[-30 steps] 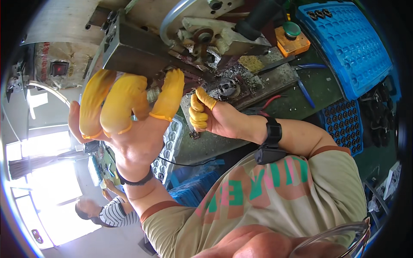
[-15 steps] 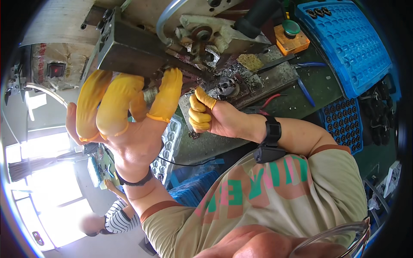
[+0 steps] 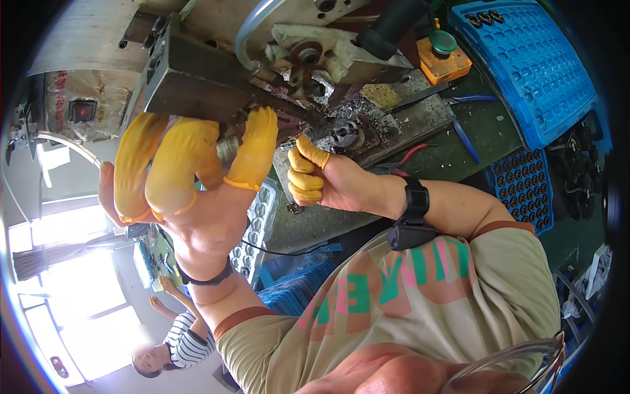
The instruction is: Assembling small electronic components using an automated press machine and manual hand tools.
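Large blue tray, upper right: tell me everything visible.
The large blue tray looks like moulded plastic: raised rim, rows of shallow pockets facing up. A short row of dark parts sits at its far-left corner. It lies beyond a smaller blue tray; its exact tilt is unclear. Neither the left hand nor the right hand touches it.

The metal block [image 3: 197, 85] looks smooth and dull — the blue plastic tray [image 3: 535, 72] glossy — the yellow finger covers [image 3: 172, 163] matt.
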Tool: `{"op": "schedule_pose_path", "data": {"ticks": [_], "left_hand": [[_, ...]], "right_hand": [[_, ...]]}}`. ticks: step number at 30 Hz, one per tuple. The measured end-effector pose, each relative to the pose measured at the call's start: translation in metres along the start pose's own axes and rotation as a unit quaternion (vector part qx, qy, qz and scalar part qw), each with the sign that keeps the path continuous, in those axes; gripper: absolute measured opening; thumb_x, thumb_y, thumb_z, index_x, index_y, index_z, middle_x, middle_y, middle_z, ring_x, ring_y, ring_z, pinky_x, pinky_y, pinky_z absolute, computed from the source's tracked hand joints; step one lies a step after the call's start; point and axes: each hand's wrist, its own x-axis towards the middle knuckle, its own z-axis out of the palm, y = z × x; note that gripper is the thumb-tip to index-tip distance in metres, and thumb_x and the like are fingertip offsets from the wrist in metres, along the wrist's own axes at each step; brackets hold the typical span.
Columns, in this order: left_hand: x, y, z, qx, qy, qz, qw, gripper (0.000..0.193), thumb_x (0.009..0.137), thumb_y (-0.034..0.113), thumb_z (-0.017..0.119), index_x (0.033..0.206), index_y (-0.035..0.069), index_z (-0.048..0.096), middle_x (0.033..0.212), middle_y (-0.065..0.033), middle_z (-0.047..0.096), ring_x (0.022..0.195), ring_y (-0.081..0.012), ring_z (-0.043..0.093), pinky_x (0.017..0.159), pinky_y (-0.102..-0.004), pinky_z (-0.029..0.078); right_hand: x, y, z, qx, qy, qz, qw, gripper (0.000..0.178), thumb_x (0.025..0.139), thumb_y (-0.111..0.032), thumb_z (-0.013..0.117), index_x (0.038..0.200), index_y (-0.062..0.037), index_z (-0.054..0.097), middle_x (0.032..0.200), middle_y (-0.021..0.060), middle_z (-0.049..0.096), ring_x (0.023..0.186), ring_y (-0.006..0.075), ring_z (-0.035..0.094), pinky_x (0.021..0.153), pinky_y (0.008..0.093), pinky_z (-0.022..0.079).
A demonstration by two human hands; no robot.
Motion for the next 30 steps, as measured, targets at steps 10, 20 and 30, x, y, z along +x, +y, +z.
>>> {"op": "schedule_pose_path", "data": {"ticks": [10, 20, 30], "left_hand": [[0.004, 0.003, -0.001, 0.003, 0.015, 0.001, 1.000, 0.058, 0.060, 0.015, 0.087, 0.105, 0.015, 0.050, 0.102, -0.0016, 0.052, 0.101, -0.0204, 0.048, 0.089, -0.0383, 0.029], [0.003, 0.006, 0.000, 0.065, 0.041, 0.043, 0.996, 0.043, 0.059, 0.016, 0.069, 0.096, 0.038, 0.070, 0.111, 0.0043, 0.048, 0.112, -0.0207, 0.047, 0.100, -0.0507, 0.024], [-0.004, 0.010, -0.014, 0.012, -0.014, 0.039, 0.999, 0.037, 0.070, 0.012, 0.062, 0.105, 0.021, 0.066, 0.118, -0.0040, 0.047, 0.124, -0.0261, 0.040, 0.109, -0.0552, 0.019]], "right_hand": [[-0.001, 0.000, 0.001, 0.009, 0.007, 0.006, 1.000, 0.048, 0.100, -0.051, 0.027, 0.072, -0.0125, 0.034, 0.056, 0.0002, 0.029, 0.055, 0.0151, 0.029, 0.056, 0.0278, 0.029], [0.000, -0.005, 0.007, 0.025, 0.009, 0.004, 1.000, 0.049, 0.098, -0.052, 0.035, 0.068, -0.0125, 0.035, 0.054, -0.0016, 0.024, 0.050, 0.0128, 0.024, 0.050, 0.0277, 0.025], [0.002, 0.011, 0.016, 0.023, 0.085, -0.002, 0.996, 0.044, 0.094, -0.053, 0.044, 0.074, -0.0142, 0.044, 0.066, -0.0016, 0.041, 0.059, 0.0130, 0.041, 0.055, 0.0266, 0.036]]}}
